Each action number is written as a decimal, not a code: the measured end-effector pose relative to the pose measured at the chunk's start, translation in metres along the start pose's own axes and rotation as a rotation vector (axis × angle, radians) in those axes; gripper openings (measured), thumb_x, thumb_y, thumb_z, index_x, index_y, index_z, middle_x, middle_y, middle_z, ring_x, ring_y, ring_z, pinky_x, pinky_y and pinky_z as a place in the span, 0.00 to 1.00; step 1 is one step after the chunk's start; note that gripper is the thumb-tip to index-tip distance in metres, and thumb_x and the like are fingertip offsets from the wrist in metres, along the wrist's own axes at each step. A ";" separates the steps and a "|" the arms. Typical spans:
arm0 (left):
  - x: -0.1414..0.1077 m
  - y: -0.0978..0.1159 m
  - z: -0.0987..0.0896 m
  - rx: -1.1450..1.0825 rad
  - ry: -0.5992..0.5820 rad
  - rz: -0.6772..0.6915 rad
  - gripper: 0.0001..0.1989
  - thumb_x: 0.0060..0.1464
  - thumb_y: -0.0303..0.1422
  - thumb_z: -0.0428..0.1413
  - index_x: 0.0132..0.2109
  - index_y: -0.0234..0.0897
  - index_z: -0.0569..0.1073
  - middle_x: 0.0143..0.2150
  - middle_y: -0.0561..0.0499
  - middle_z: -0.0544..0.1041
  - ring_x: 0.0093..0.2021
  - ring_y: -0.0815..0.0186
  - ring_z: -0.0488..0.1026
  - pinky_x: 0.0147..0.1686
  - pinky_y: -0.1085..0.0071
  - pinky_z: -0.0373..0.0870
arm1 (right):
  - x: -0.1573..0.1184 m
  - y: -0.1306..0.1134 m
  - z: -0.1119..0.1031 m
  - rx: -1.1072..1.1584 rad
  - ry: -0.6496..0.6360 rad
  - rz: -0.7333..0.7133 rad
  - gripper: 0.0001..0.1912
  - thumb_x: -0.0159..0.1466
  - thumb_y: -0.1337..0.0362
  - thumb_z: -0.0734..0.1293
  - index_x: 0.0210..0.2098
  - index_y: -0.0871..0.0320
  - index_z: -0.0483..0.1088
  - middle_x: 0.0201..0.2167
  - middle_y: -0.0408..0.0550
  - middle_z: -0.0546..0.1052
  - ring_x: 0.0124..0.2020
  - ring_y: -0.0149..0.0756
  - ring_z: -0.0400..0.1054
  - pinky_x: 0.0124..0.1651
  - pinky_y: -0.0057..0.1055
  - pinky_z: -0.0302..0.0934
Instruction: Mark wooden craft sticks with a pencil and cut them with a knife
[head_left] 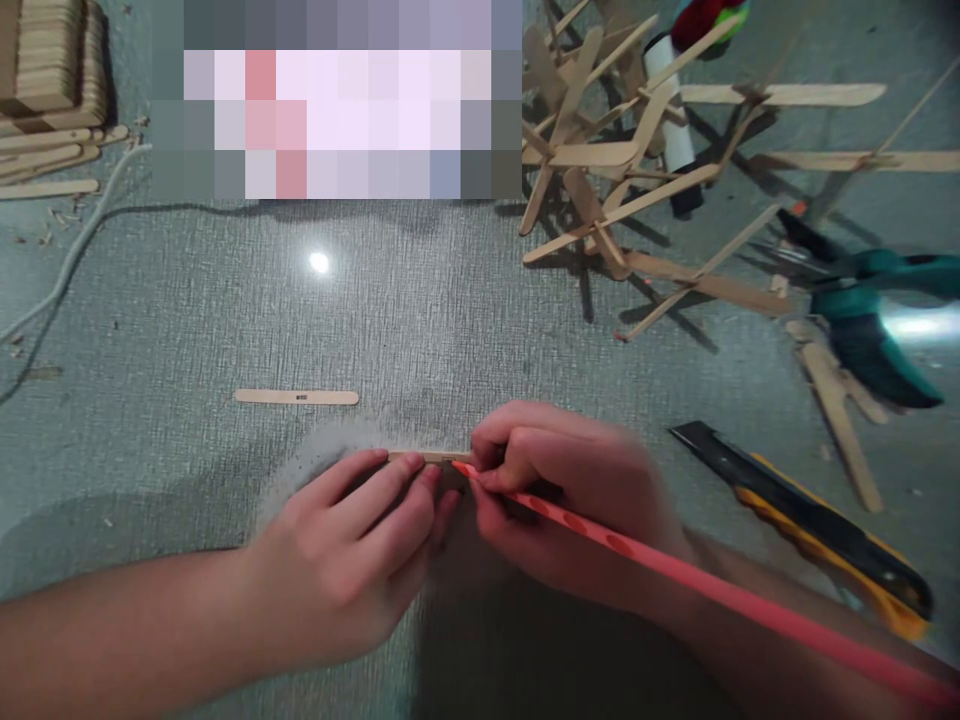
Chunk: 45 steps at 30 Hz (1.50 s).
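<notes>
My left hand (352, 545) lies over a wooden craft stick (431, 457), its fingertips pressed on the stick's near edge. In my right hand (555, 490) is a long pink-red pencil (697, 580) with darker oval dimples, gripped close to its tip. The tip meets the stick around its middle, where a small dark mark shows. Part of this stick is hidden under my fingers. Just beyond my left hand, a second craft stick (330, 398) rests flat on the table, with a small dark mark at its middle.
At the far right stands a tangle of joined craft sticks (600, 155) around a white tube (671, 110). Teal-handled pliers (862, 310) and a black-and-yellow utility knife (817, 520) lie right. Bundled sticks (45, 60) and a white cable (75, 250) occupy the left. A blurred patch covers the top.
</notes>
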<state>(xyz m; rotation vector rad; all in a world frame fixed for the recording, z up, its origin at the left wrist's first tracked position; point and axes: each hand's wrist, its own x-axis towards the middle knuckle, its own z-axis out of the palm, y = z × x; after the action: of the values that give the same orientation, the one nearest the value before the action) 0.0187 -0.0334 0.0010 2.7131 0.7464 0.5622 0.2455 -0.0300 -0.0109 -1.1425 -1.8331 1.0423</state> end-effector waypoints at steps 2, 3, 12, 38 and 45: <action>0.000 0.000 0.000 0.000 0.002 -0.005 0.11 0.66 0.25 0.58 0.52 0.30 0.80 0.51 0.50 0.85 0.51 0.60 0.83 0.51 0.60 0.82 | 0.000 0.000 0.000 0.001 -0.005 -0.004 0.14 0.58 0.77 0.66 0.28 0.54 0.59 0.29 0.39 0.73 0.27 0.25 0.65 0.27 0.24 0.56; 0.000 0.000 0.000 0.001 0.006 -0.010 0.11 0.66 0.25 0.58 0.52 0.30 0.80 0.51 0.50 0.85 0.51 0.60 0.83 0.51 0.60 0.82 | 0.001 0.000 0.000 0.000 -0.005 -0.006 0.14 0.58 0.77 0.66 0.28 0.54 0.59 0.29 0.39 0.73 0.27 0.26 0.65 0.27 0.25 0.56; 0.000 0.001 0.002 0.014 0.006 -0.004 0.11 0.67 0.25 0.57 0.52 0.30 0.80 0.50 0.50 0.85 0.51 0.59 0.84 0.51 0.60 0.82 | 0.000 0.000 0.000 0.002 -0.008 0.003 0.14 0.57 0.78 0.66 0.28 0.54 0.59 0.29 0.38 0.72 0.28 0.24 0.65 0.28 0.23 0.56; 0.000 0.002 0.003 0.002 0.018 -0.023 0.10 0.66 0.25 0.57 0.52 0.29 0.80 0.50 0.50 0.86 0.50 0.59 0.83 0.51 0.59 0.81 | 0.001 0.001 0.001 0.002 -0.001 0.028 0.14 0.57 0.77 0.66 0.28 0.54 0.59 0.28 0.38 0.73 0.27 0.26 0.66 0.27 0.24 0.57; -0.002 0.003 0.002 0.017 0.003 -0.003 0.10 0.67 0.25 0.57 0.53 0.28 0.79 0.50 0.49 0.85 0.51 0.58 0.83 0.51 0.58 0.81 | 0.001 -0.001 -0.001 -0.010 0.016 0.023 0.13 0.59 0.77 0.66 0.28 0.53 0.59 0.28 0.39 0.73 0.27 0.26 0.67 0.27 0.25 0.58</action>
<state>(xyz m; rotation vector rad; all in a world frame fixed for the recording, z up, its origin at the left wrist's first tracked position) 0.0192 -0.0369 -0.0007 2.7266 0.7597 0.5619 0.2458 -0.0291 -0.0099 -1.1769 -1.8188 1.0351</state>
